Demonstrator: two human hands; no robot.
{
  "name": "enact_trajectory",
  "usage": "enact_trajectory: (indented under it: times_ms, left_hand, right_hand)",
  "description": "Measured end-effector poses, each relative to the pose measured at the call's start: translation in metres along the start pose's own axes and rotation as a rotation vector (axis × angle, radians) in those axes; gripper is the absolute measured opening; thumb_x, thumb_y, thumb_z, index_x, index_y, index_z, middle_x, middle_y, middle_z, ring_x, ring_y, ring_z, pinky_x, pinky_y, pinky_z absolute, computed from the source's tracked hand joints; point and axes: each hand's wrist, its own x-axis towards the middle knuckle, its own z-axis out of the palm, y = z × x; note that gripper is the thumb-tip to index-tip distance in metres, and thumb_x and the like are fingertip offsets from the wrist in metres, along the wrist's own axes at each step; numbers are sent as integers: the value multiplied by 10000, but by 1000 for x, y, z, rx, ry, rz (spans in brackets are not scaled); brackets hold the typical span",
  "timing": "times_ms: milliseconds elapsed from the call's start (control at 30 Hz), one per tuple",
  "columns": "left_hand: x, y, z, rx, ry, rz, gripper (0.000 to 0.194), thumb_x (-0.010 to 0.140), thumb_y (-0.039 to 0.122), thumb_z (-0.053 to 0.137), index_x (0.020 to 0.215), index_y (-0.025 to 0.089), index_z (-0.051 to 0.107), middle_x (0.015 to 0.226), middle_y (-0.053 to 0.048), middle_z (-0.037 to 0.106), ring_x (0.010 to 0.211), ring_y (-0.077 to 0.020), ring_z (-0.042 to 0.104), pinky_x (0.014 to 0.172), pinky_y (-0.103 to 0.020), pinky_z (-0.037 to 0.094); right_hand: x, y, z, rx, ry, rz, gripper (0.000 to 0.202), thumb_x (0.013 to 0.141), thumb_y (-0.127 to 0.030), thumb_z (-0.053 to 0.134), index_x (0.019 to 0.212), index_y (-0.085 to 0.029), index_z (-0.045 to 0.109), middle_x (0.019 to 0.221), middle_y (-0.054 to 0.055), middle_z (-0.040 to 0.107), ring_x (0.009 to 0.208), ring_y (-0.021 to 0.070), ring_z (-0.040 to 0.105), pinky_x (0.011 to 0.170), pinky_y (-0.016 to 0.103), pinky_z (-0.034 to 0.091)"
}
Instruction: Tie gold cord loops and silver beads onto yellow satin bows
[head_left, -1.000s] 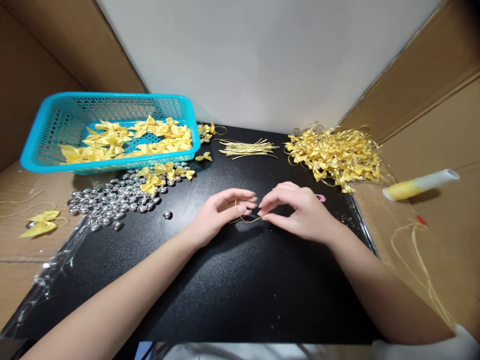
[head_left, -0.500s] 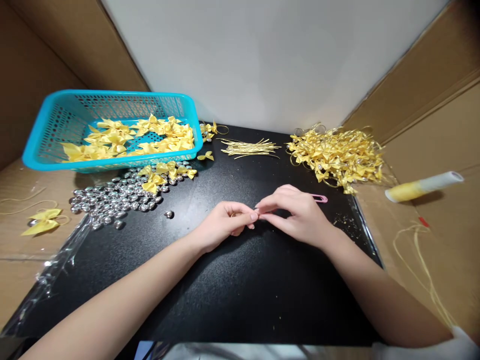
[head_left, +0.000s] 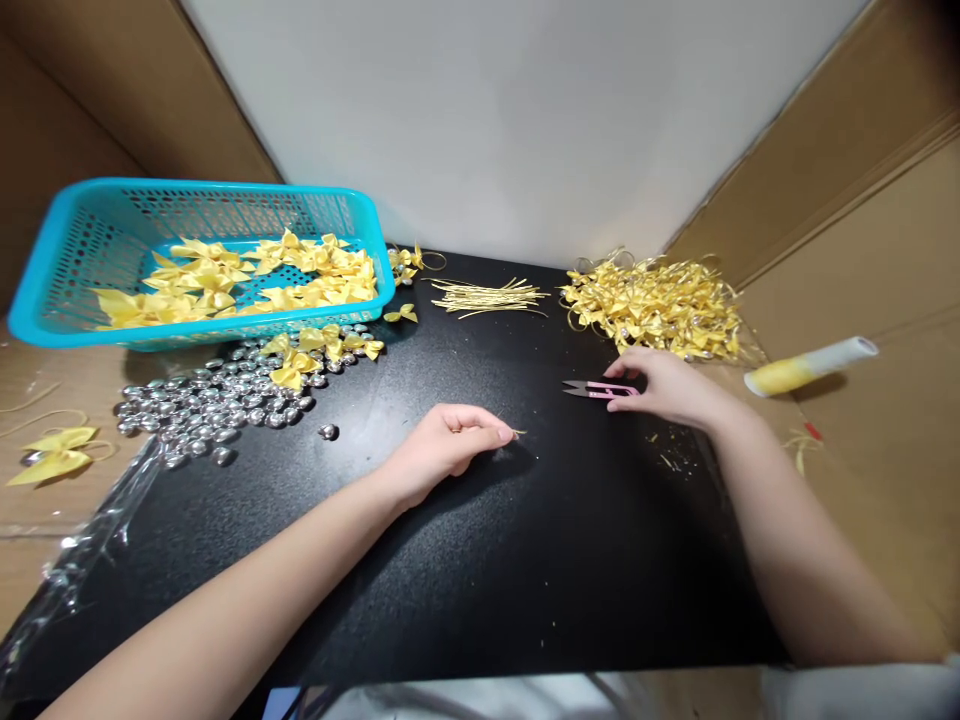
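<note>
One cord (head_left: 520, 432) is pinched in the left hand (head_left: 446, 442), centre; at right, the right hand (head_left: 664, 385) curls about snips (head_left: 592, 390), hold unclear. Picking them up seems the step, calling next for a firm grip.

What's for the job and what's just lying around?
Probably for the job: cord in the left hand, pink snips at the right hand, gold strands, silver beads, yellow bows.
Probably just lying about: yellow-and-white tube, tiny scraps.

- left hand (head_left: 450, 450): gold cord (head_left: 520, 432) pinched at fingertips.
- right hand (head_left: 664, 388): fingers at pink-handled snips (head_left: 580, 387), blades pointing left.
- blue basket (head_left: 380, 255): yellow bows (head_left: 330, 275) inside.
</note>
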Motion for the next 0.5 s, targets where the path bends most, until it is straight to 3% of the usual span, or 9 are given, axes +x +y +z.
enact_trajectory:
  times_ms: [167, 300, 400, 500]
  left_hand:
    - [0, 1, 1, 14, 24, 6, 273, 656, 421, 768, 716, 157, 734, 413, 84, 340, 405, -48, 220, 417, -225, 100]
    - [0, 0, 1, -4, 37, 5, 265, 650, 409, 767, 717, 155, 734, 404, 90, 319, 400, -47, 208, 417, -225, 100]
    - [1, 0, 2, -24, 50, 4, 241, 651, 389, 753, 707, 157, 725, 401, 94, 306, 396, -47, 203, 415, -222, 100]
    - [0, 1, 4, -32, 61, 1, 222, 643, 372, 739, 693, 158, 712, 413, 93, 323, 396, -45, 206, 411, -219, 101]
  right_hand:
    - [-2, -4, 6, -12, 0, -38, 149, 788, -335, 697, 817, -194, 660, 856, 67, 665, 806, 226, 593, 714, 348, 437]
    - [-9, -16, 9, -31, 126, -24, 121, 835, -327, 643, 849, -211, 612, 909, 90, 662, 933, 286, 560, 809, 427, 419]
    - [-23, -42, 15, 296, 138, -3, 141, 899, -353, 554, 925, -218, 521, 917, 76, 648, 861, 233, 585, 770, 376, 458]
    - [-42, -77, 31, 617, 106, 33, 135, 974, -348, 424, 977, -221, 469, 787, 15, 593, 723, 165, 570, 709, 307, 459]
